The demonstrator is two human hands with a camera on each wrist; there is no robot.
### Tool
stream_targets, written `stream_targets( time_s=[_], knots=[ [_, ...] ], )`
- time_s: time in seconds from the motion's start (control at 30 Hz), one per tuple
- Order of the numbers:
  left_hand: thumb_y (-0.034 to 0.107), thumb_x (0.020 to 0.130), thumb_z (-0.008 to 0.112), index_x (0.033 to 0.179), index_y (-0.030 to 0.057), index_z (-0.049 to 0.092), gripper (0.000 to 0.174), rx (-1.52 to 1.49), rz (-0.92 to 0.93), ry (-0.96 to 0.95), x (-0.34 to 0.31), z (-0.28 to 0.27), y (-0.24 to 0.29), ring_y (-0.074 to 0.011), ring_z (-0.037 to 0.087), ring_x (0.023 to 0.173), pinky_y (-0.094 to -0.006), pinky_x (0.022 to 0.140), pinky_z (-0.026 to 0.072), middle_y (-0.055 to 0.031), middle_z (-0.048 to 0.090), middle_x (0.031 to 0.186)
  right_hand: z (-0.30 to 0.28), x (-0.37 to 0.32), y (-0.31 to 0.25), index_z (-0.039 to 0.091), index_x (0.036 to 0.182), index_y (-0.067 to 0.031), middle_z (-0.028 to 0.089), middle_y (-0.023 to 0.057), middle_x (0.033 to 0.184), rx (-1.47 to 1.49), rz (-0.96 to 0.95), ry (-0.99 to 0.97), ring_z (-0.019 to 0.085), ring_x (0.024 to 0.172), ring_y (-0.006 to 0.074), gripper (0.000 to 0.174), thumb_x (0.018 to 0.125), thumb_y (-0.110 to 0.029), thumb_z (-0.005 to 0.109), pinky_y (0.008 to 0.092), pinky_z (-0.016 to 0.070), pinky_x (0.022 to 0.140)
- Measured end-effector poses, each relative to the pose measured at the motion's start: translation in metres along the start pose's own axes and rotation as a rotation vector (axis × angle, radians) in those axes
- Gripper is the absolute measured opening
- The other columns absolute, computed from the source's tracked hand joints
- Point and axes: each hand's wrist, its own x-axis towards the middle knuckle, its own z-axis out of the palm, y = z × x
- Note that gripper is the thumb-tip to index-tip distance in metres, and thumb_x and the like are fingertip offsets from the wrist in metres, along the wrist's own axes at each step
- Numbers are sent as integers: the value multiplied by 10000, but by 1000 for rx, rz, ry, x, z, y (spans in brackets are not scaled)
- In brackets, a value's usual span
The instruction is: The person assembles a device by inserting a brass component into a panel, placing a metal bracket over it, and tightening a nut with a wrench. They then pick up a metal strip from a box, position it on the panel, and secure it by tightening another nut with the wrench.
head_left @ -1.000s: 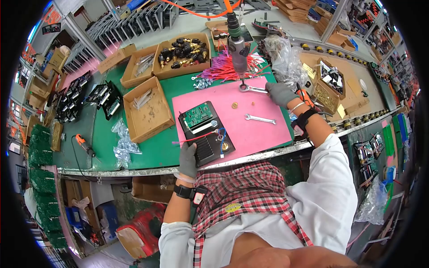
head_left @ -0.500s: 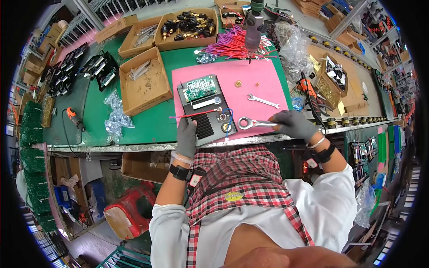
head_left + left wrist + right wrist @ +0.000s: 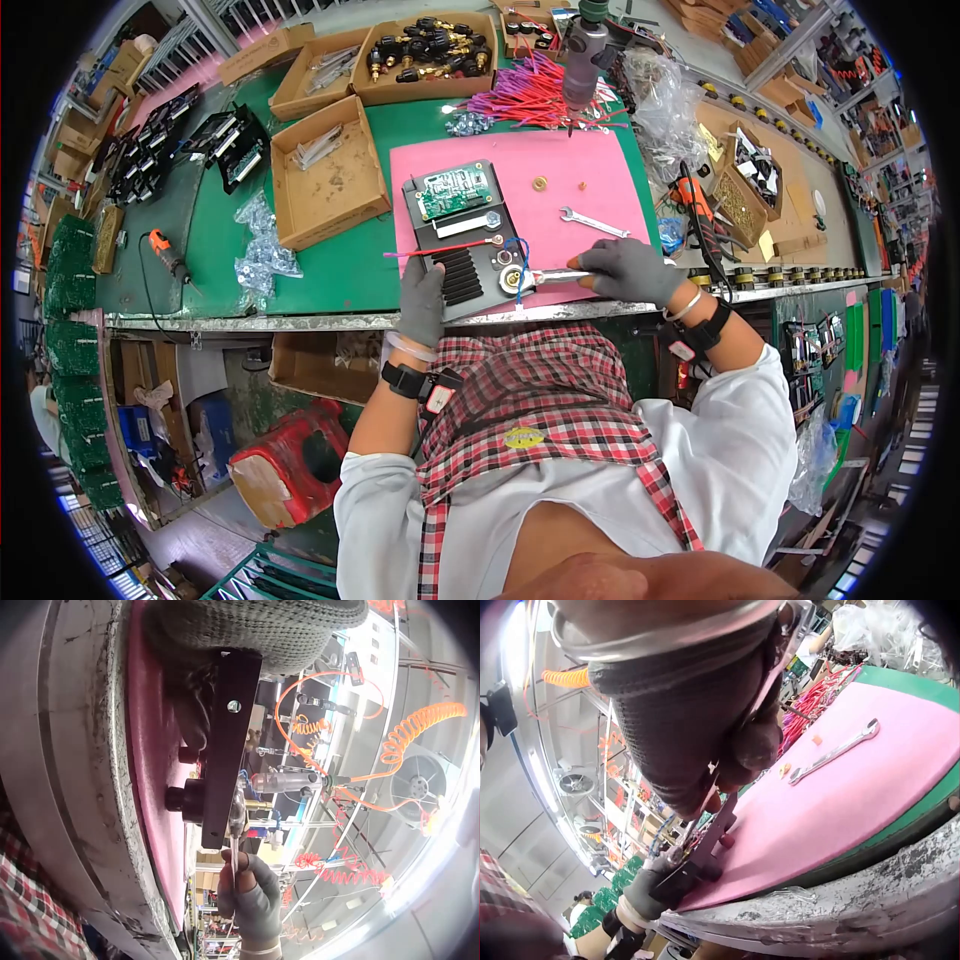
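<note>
A black panel lies tilted near the bench's front edge, carrying a green circuit board, black ribs, a red wire and a blue wire. My gloved left hand grips its lower left corner, thumb on top. In the left wrist view the panel appears edge-on, with dark round fittings projecting underneath. My gloved right hand holds the handle of a combination wrench. The wrench's ring end sits around the brass fitting at the panel's lower right.
On the pink mat lie a second wrench, a brass nut and a smaller brass piece. A power screwdriver hangs over the back. Cardboard boxes, bundled wires and an orange-handled tool surround the mat.
My right hand has brought the wrench from the back of the mat to the front, then left until its ring surrounds the fitting. The left hand keeps holding the panel.
</note>
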Motion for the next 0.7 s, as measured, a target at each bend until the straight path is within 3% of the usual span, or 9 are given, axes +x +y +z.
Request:
stream_targets(
  time_s=[0.07,0.17,0.3,0.43,0.57,0.7],
  knots=[
    [35,842,424,1154,-10,437,315,0,12,-3,0,-1,-1,-154,554,877,-284,765,475,-92,551,1024,5,8,4,585,1084,-168,584,85,814,-51,-14,-10,587,704,276,290,832,-303,537,392,476,650],
    [40,846,433,1154,-10,438,312,-1,-4,14,-1,0,0,-143,547,866,-277,752,471,-85,549,1021,-1,22,13,564,1106,-202,580,86,805,-166,63,-199,587,701,283,303,836,-334,532,408,475,609],
    [63,858,450,1141,-9,444,292,-19,7,26,-2,5,2,-130,538,839,-268,733,467,-69,547,992,-21,41,9,553,1099,-244,573,93,754,-437,-49,-246,588,667,292,299,846,-396,503,419,472,571],
    [80,869,454,1115,-8,456,262,-4,-1,45,1,-3,-7,-121,529,816,-264,713,465,-59,542,962,-23,54,19,590,1044,-220,612,90,776,-272,-108,-279,594,682,296,285,844,-406,507,430,470,594],
    [85,871,457,1092,-11,469,241,-10,-12,123,-4,4,-6,-117,521,810,-261,702,457,-59,538,953,-1,30,10,577,1063,-176,615,138,829,-111,164,-324,591,760,329,288,852,-357,497,452,457,651],
    [80,869,459,1077,-13,476,229,-104,-22,216,-9,12,-10,-113,517,808,-257,701,451,-59,536,944,47,-19,-39,516,1116,-120,605,185,813,318,461,-155,591,781,347,308,854,-275,467,447,455,693]
  ],
)
